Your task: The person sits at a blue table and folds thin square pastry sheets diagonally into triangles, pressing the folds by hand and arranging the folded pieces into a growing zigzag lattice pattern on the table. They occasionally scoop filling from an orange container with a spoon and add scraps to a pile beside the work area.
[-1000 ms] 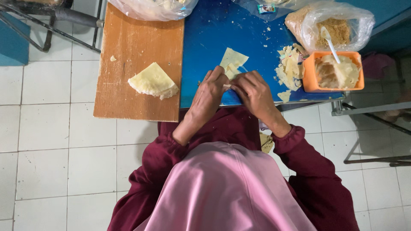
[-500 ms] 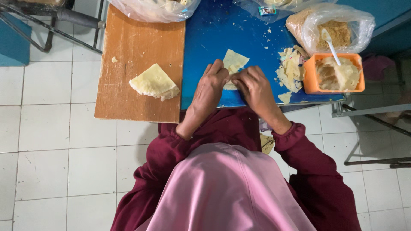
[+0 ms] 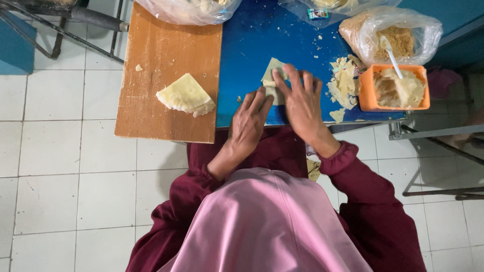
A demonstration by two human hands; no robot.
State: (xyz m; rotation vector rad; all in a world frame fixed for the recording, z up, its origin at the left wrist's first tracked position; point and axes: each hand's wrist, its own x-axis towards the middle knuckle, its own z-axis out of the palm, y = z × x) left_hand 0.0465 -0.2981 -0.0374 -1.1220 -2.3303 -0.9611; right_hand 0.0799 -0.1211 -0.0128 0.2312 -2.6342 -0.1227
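A pale thin pastry sheet [image 3: 273, 70] lies on the blue board [image 3: 252, 50], partly folded or rolled under my fingers. My right hand [image 3: 302, 103] lies flat over it, fingers spread and pressing on the sheet. My left hand [image 3: 250, 120] rests beside it, its fingertips touching the near edge of the sheet. A stack of folded pale sheets [image 3: 185, 95] sits on the wooden board [image 3: 151, 60] to the left, away from both hands.
An orange tub [image 3: 374, 98] of filling with a white spoon [image 3: 391, 55] stands at the right. Torn pastry scraps [image 3: 345, 80] lie beside it. Plastic bags [image 3: 390, 35] sit along the far edge. White floor tiles [image 3: 55, 166] and metal frames [image 3: 443, 146] surround the boards.
My right hand has flattened and slid forward over the sheet, fingers spread. My left hand has drawn back a little toward the near edge. The view has shifted slightly.
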